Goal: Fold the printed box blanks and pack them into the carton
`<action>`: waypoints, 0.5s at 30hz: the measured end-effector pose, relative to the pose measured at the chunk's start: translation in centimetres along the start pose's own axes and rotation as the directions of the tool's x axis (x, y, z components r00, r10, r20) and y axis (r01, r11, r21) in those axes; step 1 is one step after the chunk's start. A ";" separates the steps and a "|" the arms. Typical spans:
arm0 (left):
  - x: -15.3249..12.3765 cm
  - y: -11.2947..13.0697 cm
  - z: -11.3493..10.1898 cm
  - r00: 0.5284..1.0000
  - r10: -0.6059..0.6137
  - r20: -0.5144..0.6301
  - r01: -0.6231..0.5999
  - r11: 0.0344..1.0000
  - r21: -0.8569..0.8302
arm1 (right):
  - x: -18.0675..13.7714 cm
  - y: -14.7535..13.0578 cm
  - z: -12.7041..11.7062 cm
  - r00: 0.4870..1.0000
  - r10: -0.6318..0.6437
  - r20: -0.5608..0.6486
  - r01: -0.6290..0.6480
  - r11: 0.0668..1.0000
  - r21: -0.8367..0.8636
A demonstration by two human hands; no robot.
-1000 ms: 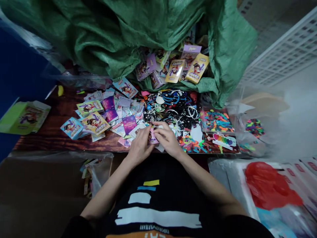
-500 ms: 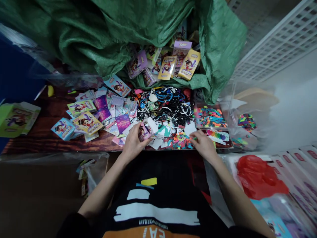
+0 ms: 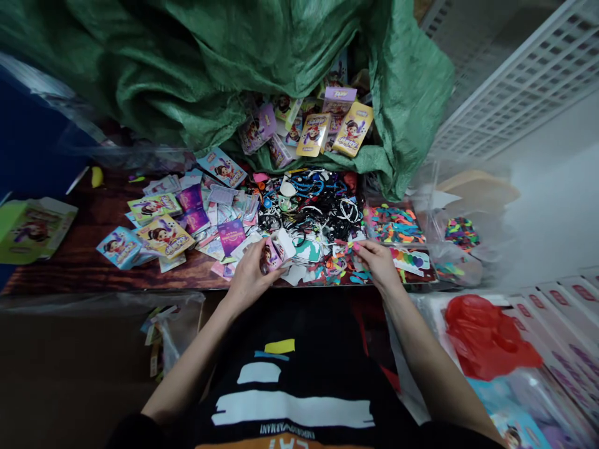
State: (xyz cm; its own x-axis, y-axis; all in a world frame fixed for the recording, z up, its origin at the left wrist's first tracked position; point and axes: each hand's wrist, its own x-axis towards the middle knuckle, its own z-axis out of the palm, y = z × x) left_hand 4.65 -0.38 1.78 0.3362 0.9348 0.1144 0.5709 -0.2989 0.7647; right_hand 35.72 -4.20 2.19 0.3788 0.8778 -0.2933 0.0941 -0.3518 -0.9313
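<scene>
My left hand (image 3: 250,279) grips a small pink card (image 3: 272,257) printed with a cartoon girl, and a white tag or card (image 3: 284,243) sits against it. My right hand (image 3: 379,263) pinches a multicoloured foam-like strip (image 3: 347,251) from a heap of bright pieces (image 3: 330,272). Between my hands and above them lies a tangle of black and blue cords (image 3: 311,209). Printed cards (image 3: 163,236) are strewn to the left of my left hand, and yellow packets (image 3: 352,130) lie further back.
A green woven sack (image 3: 201,62) bulges behind the pile, over a dark wooden table (image 3: 103,218). A tray of coloured pieces (image 3: 394,224) and a clear bag (image 3: 461,249) sit right. White boxes (image 3: 561,312), a red plastic bag (image 3: 486,337) and a white grid crate (image 3: 528,93) stand further right.
My right hand has closed its fingers on the coloured strip and shifted slightly up and left. My left hand stays on the pink card. The whole view has shifted a little.
</scene>
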 end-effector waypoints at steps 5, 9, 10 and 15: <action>0.2 -0.1 -0.1 1.000 -0.006 0.014 0.007 0.999 -0.034 | 0.1 -2.7 1.3 0.989 0.102 0.107 -0.125 0.961 0.246; 0.5 -0.5 0.1 0.999 -0.008 0.035 0.007 1.000 0.023 | 0.4 -3.8 2.6 0.980 0.111 0.164 -0.159 0.933 0.323; 0.5 -0.5 0.1 0.999 -0.002 0.041 0.000 0.999 0.046 | 0.4 -3.9 2.9 0.981 0.106 0.160 -0.153 0.935 0.320; 0.7 0.0 0.1 0.997 0.052 0.060 -0.059 0.991 0.122 | 0.9 -4.1 4.1 0.993 0.038 0.114 -0.058 0.981 0.184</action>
State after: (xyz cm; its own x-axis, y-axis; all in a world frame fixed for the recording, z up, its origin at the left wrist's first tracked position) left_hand 4.98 0.26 1.82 0.4101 0.9046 0.1161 0.6368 -0.3751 0.6736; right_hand 31.93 -0.61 4.87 0.2742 0.8953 -0.3509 -0.0987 -0.3368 -0.9364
